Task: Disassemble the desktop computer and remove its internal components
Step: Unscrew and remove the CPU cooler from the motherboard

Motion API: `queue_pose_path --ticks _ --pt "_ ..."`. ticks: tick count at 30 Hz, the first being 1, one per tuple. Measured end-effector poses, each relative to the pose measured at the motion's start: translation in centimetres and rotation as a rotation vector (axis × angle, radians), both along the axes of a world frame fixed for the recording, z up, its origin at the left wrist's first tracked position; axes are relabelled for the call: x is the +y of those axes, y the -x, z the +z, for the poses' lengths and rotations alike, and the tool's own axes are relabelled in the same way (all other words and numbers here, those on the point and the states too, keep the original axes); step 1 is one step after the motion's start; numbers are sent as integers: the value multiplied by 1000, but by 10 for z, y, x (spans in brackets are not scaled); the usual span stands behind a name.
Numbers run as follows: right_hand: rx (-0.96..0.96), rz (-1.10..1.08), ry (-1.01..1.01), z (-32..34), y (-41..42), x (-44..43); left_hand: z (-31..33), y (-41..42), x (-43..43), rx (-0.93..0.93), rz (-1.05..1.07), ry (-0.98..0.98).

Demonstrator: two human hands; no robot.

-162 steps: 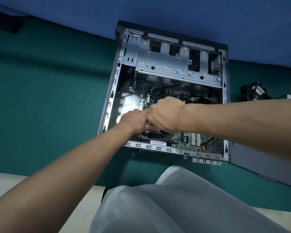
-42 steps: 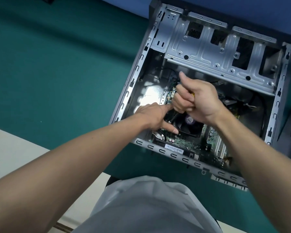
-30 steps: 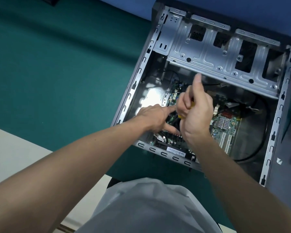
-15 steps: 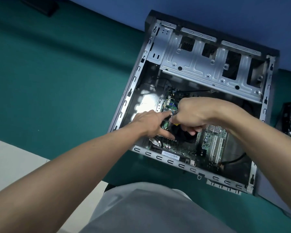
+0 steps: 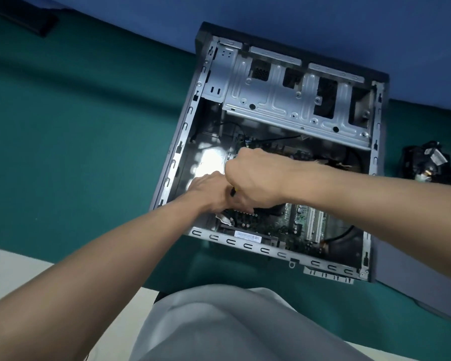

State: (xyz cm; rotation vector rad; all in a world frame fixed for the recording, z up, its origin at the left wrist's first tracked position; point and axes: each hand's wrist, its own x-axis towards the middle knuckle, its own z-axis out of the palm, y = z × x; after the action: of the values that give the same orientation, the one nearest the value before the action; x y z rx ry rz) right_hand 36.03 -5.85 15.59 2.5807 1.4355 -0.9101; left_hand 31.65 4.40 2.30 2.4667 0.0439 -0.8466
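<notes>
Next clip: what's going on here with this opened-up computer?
A person is working inside an open grey metal desktop computer case lying flat on a green mat. Their right hand is fisted around a small yellow-and-black tool handle, barely visible, above the green motherboard. The left hand rests right beside it, fingers hidden. The motherboard is still in the case; a black bundle of parts lies on the mat to the right.

Green tabletop (image 5: pixel 76 126), open computer case (image 5: pixel 284 100) on it, black component (image 5: pixel 425 165) at right
</notes>
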Motion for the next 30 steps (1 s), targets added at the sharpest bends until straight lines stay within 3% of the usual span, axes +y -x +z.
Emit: queue_pose_path --ticks 3,6,10,15,17,22,25,27,30 --pt "145 -367 63 -3 -6 -3 3 0 4 24 13 14" --pt "193 -422 193 -2 -9 -3 5 1 4 -6 -78 -29" --pt "70 -235 179 5 -2 -1 6 1 3 8 -91 -22" --pt "-188 379 240 9 22 -5 1 3 4 -31 -25 -98" --pt "-254 445 223 9 22 -1 -1 3 3 -27 -24 -104" --pt "149 -504 179 -1 3 7 1 3 3 -41 -76 -37" --pt "259 -746 257 -4 0 6 5 3 4 -66 -144 -70" --pt "150 -567 289 -2 4 6 7 2 3 -61 -140 -67" --pt "-153 -67 315 5 18 4 10 3 3 -45 -130 -64"
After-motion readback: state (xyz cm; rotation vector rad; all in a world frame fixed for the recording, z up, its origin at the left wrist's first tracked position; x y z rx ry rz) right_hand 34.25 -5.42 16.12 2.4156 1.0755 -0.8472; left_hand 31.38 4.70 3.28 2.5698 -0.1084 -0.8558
